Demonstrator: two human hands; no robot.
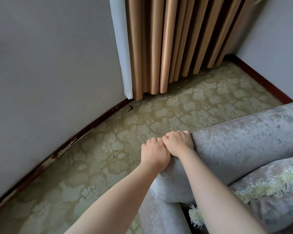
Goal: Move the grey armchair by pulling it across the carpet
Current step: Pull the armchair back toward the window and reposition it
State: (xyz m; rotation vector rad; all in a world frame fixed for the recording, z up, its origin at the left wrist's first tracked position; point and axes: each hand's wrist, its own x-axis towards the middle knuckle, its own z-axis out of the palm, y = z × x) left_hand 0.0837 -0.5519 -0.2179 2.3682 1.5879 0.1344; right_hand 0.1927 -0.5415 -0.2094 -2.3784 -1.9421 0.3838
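The grey armchair (240,144) fills the lower right, its thick velvety rounded back running up toward the right edge. Both my hands grip the near left end of that back, side by side and touching. My left hand (155,153) curls over the outer corner, knuckles up. My right hand (178,143) curls over the top just beside it, fingertips hidden behind the upholstery. A grey cushion with a pale fringe (269,188) lies on the seat. The armchair stands on a green-beige floral carpet (108,146).
A grey wall (49,65) with a dark scuffed skirting board (71,141) runs along the left. Tan curtains (176,44) with a white lining hang in the far corner. Another wall and skirting (264,81) close the right side. A small dark scrap (130,108) lies near the curtain.
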